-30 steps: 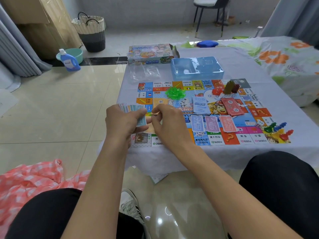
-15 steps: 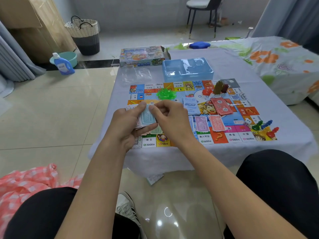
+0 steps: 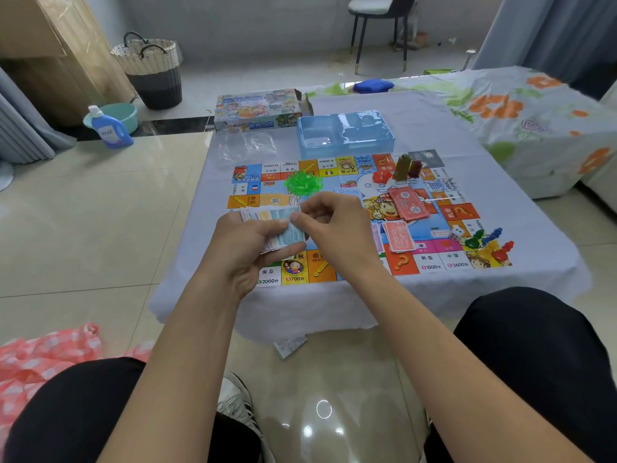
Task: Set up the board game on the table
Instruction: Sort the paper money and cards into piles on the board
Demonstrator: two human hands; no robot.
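Both hands work a fanned stack of play money [image 3: 271, 225] just above the near-left part of the game board [image 3: 364, 215].

The left hand [image 3: 247, 248] reaches forward, palm turned inward, its grip closed round the stack with the thumb pressed across the top note. The right hand [image 3: 337, 228] meets it from the right, fingers curled, pinching the edge of the top blue note. The board lies flat on the tabletop [image 3: 500, 208], carrying red notes [image 3: 405, 203], green houses [image 3: 303, 183], a die [image 3: 456, 232] and coloured pawns [image 3: 487, 240].
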